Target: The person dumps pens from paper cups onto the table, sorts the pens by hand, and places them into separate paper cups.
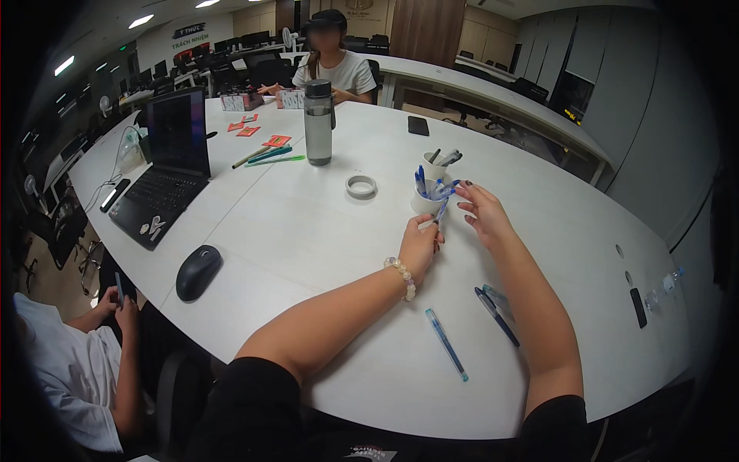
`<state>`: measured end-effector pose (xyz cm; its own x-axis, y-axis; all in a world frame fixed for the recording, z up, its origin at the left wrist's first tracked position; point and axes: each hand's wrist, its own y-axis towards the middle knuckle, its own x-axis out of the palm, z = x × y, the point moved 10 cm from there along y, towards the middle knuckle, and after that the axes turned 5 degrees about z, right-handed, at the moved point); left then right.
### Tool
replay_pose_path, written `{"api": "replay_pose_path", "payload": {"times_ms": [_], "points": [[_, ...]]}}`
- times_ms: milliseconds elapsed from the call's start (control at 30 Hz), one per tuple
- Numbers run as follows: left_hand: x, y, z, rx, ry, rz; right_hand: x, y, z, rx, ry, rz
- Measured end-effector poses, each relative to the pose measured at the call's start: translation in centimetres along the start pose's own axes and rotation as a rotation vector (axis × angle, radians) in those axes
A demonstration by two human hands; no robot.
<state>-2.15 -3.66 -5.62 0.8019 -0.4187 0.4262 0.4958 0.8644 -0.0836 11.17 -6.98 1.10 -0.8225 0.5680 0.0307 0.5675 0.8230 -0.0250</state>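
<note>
My left hand (pixel 420 247), with a beaded bracelet on its wrist, holds a blue pen (pixel 442 210) upright in front of a white cup (pixel 426 204). That cup holds several blue pens. My right hand (pixel 480 211) is at the cup's right side, its fingertips at the end of a blue pen (pixel 449 189) that leans out over the rim. Just behind stands a second white cup (pixel 432 168) with dark and grey pens. Nearer to me on the white table lie a teal-capped pen (pixel 447 345) and a dark blue pen (pixel 497 316), with another pen partly hidden by my right forearm.
A roll of tape (pixel 361 186) and a water bottle (pixel 318 124) stand left of the cups. Further left are a computer mouse (pixel 198 273), a laptop (pixel 161 190), several pens and red packets. A phone (pixel 418 125) lies behind. One person sits across, another at the lower left.
</note>
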Motion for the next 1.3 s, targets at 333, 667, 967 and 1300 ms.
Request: {"api": "replay_pose_path", "payload": {"times_ms": [333,667,967,1300], "points": [[2.2,-0.3,-0.1,0.025,0.117,-0.267,-0.7,-0.3,1.0,0.058,0.051,-0.050],[0.9,0.3,-0.6,-0.023,0.035,-0.080,-2.0,2.1,-4.8,-0.555,-0.170,0.302],[0.7,1.1,-1.4,-0.043,0.003,-0.078,-0.5,1.2,-1.8,-0.226,-0.264,0.084],[0.2,0.7,-0.8,-0.059,-0.025,-0.075,-8.9,-14.4,-0.1,-0.413,-1.029,-0.125]]}}
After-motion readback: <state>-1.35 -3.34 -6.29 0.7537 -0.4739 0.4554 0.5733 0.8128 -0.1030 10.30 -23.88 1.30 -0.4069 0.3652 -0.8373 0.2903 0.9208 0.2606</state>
